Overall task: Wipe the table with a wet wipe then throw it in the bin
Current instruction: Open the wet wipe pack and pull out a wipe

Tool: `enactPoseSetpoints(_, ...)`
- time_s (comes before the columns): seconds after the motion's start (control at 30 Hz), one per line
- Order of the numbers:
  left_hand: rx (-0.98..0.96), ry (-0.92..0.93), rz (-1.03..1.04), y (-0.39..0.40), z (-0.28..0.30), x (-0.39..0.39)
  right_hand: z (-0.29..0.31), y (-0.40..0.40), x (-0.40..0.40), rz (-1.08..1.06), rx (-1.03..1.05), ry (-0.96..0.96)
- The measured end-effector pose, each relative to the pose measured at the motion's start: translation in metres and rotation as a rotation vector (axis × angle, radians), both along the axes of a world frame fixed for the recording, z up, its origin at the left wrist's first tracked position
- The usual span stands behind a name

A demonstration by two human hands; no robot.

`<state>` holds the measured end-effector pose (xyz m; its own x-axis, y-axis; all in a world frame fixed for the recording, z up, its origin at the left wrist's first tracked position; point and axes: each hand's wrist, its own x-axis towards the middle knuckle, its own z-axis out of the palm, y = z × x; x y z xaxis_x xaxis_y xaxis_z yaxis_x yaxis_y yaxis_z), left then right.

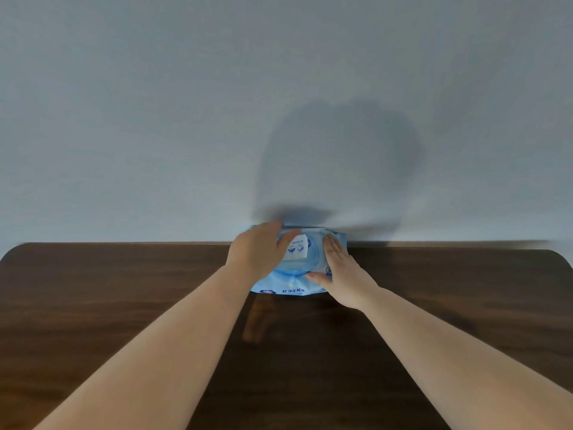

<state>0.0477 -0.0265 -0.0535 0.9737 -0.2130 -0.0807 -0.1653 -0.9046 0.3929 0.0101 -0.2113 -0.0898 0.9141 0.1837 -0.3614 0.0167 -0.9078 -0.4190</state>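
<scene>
A light blue pack of wet wipes (288, 282) lies at the far edge of the dark wooden table (124, 290), against the wall. Its white flip lid (297, 248) stands on top. My left hand (255, 251) grips the pack's left end, thumb resting by the lid. My right hand (339, 274) lies flat on the pack's right side, fingers straight and together, pressing it down. No loose wipe shows. No bin is in view.
A plain pale grey wall (217, 119) rises directly behind the table, carrying the shadow of my head. The table's far corners are rounded. Both forearms stretch across the middle of the tabletop.
</scene>
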Motion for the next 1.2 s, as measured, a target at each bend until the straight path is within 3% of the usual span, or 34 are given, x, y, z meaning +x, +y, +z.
enactPoseSetpoints(0.1,-0.146,-0.054,0.172,-0.005,0.008,0.005,0.0,0.0,0.0,-0.007,-0.003,0.007)
enactPoseSetpoints(0.23,-0.133,0.009,0.337,-0.007,0.003,-0.007,0.0,0.001,0.0,-0.011,-0.006,0.01)
enactPoseSetpoints(0.3,-0.217,0.064,0.293,-0.008,-0.001,-0.012,0.001,0.001,-0.001,-0.012,-0.012,0.014)
enactPoseSetpoints(0.4,-0.14,0.073,0.1,-0.011,-0.003,-0.019,0.002,0.002,-0.002,-0.013,-0.013,0.003)
enactPoseSetpoints(0.47,-0.083,0.01,0.076,-0.014,-0.006,-0.023,0.004,0.004,-0.003,-0.018,-0.018,-0.004)
enactPoseSetpoints(0.63,-0.158,-0.025,0.21,-0.022,0.002,-0.022,0.018,0.003,-0.004,0.033,-0.097,0.009)
enactPoseSetpoints(0.8,-0.34,-0.04,0.375,0.004,0.001,-0.021,0.035,0.013,0.0,0.085,-0.185,-0.263)
enactPoseSetpoints(0.87,-0.397,-0.043,0.423,0.02,-0.003,-0.022,0.036,0.023,0.005,0.088,-0.153,-0.291)
enactPoseSetpoints(1.2,-0.38,0.022,0.403,0.047,-0.019,-0.023,0.02,0.054,0.02,-0.027,-0.041,-0.262)
